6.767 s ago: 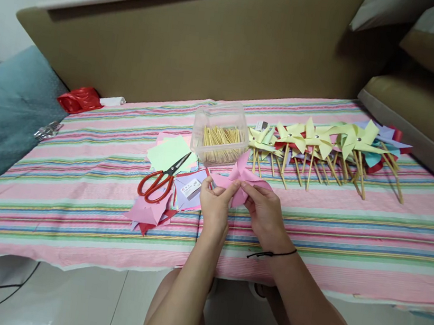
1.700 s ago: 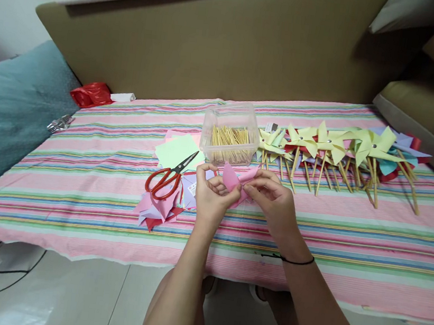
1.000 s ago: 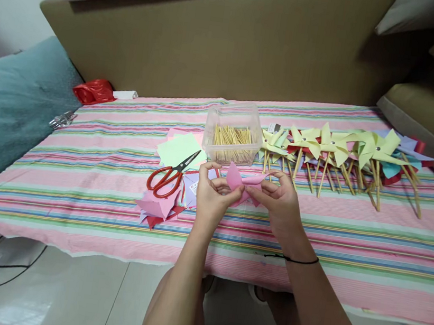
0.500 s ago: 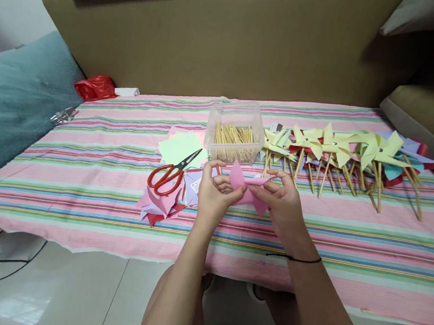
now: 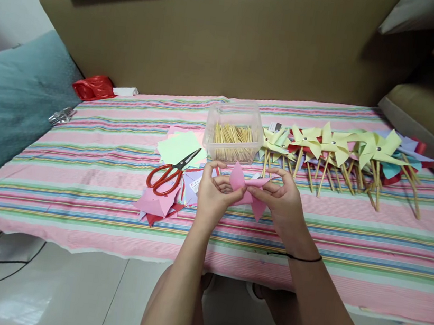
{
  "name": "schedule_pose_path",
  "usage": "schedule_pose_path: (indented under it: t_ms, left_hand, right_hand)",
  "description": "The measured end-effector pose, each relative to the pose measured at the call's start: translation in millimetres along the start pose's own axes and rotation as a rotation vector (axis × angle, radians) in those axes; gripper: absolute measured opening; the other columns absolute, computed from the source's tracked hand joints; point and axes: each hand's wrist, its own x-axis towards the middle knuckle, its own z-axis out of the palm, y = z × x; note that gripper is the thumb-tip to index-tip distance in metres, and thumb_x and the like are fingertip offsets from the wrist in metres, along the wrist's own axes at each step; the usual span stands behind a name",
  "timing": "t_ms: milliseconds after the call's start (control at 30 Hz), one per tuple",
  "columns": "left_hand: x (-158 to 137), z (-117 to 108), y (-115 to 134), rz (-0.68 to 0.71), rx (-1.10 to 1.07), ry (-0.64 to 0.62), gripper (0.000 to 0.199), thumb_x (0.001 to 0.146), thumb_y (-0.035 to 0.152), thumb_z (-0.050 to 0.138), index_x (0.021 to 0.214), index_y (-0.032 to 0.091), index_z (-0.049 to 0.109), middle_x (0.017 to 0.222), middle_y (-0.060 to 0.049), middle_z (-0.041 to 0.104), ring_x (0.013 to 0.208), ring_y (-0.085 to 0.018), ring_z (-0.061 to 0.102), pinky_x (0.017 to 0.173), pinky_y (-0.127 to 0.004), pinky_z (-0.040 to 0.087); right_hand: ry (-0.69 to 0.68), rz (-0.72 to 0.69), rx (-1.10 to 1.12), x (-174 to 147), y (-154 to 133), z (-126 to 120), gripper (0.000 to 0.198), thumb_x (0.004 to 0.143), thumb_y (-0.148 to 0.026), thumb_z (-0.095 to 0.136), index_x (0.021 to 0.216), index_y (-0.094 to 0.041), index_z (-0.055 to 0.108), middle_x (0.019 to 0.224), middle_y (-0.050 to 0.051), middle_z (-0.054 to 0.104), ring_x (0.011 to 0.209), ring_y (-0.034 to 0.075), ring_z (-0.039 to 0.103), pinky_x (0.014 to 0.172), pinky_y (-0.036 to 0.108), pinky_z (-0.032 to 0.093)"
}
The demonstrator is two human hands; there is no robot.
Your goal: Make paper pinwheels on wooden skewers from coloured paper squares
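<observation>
Between both hands, above the striped cloth, is a pink paper pinwheel (image 5: 257, 208) with its blades folded toward the middle. My left hand (image 5: 215, 190) pinches its left side near the centre, thumb in front. On the other side, my right hand (image 5: 280, 196) grips the pinwheel with thumb and forefinger close to the left thumb. Whether a pin sits at the centre is hidden by the fingers. Left of my hands lie red-handled scissors (image 5: 171, 172), partly over pale green paper sheets (image 5: 181, 147) and a pile of cut pink paper (image 5: 158, 202).
A clear plastic box (image 5: 235, 111) of short wooden sticks stands just beyond my hands. Several finished pinwheels (image 5: 333, 143) on sticks lie in a row at right. A red plastic bag (image 5: 94, 88) and metal clips (image 5: 62, 116) are at far left on the striped cloth (image 5: 92, 167).
The pinwheel's lower right blade hangs slightly lower and more spread. Both hands keep their hold in nearly the same place. The whole view has shifted slightly.
</observation>
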Motion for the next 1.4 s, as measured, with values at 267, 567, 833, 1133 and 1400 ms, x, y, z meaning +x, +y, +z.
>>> schedule_pose_path:
  t_ms: [267, 567, 833, 1133, 1400]
  left_hand:
    - [-0.6, -0.8, -0.5, -0.01, -0.01, -0.031, 0.059, 0.053, 0.014, 0.077, 0.096, 0.023, 0.037, 0.058, 0.008, 0.063, 0.045, -0.006, 0.055, 0.049, -0.016, 0.041]
    - [3.1, -1.4, -1.7, -0.039, -0.01, 0.024, 0.061, 0.056, 0.02, 0.078, 0.098, 0.025, 0.035, 0.061, 0.007, 0.063, 0.05, -0.01, 0.061, 0.053, -0.019, 0.046]
    - [3.0, -1.2, -2.1, -0.062, -0.059, 0.005, 0.056, 0.063, 0.028, 0.076, 0.102, 0.023, 0.036, 0.057, 0.01, 0.057, 0.044, -0.006, 0.054, 0.047, -0.015, 0.041]
    - [3.0, -2.1, -3.2, -0.076, -0.085, -0.026, 0.068, 0.055, 0.02, 0.082, 0.106, 0.024, 0.037, 0.071, 0.002, 0.067, 0.061, -0.014, 0.066, 0.06, -0.024, 0.051]
    - [2.7, -7.4, 2.5, -0.119, -0.073, 0.06, 0.066, 0.052, 0.021, 0.082, 0.101, 0.024, 0.037, 0.066, 0.003, 0.067, 0.057, -0.014, 0.064, 0.059, -0.025, 0.051]
  right_hand:
    - [0.009, -0.014, -0.009, -0.2, -0.9, -1.1, 0.063, 0.051, -0.026, 0.088, 0.099, -0.023, 0.047, 0.072, 0.001, 0.075, 0.068, 0.02, 0.07, 0.06, 0.029, 0.055]
    - [-0.001, -0.022, -0.038, 1.8, 0.9, -3.7, 0.074, 0.06, -0.032, 0.083, 0.12, -0.025, 0.04, 0.073, -0.001, 0.071, 0.068, 0.019, 0.069, 0.062, 0.031, 0.054]
    - [0.029, 0.028, -0.016, 3.5, 2.6, -2.5, 0.078, 0.057, -0.032, 0.084, 0.119, -0.021, 0.038, 0.061, -0.006, 0.066, 0.062, 0.017, 0.065, 0.058, 0.027, 0.048]
    - [-0.001, 0.036, 0.014, 3.8, 5.5, -2.0, 0.073, 0.057, -0.031, 0.084, 0.115, -0.021, 0.041, 0.069, -0.002, 0.07, 0.066, 0.016, 0.065, 0.061, 0.028, 0.049]
    - [-0.062, 0.055, 0.023, 4.6, 6.2, 2.3, 0.063, 0.061, -0.027, 0.082, 0.112, -0.022, 0.045, 0.074, -0.001, 0.07, 0.064, 0.013, 0.062, 0.053, 0.023, 0.047]
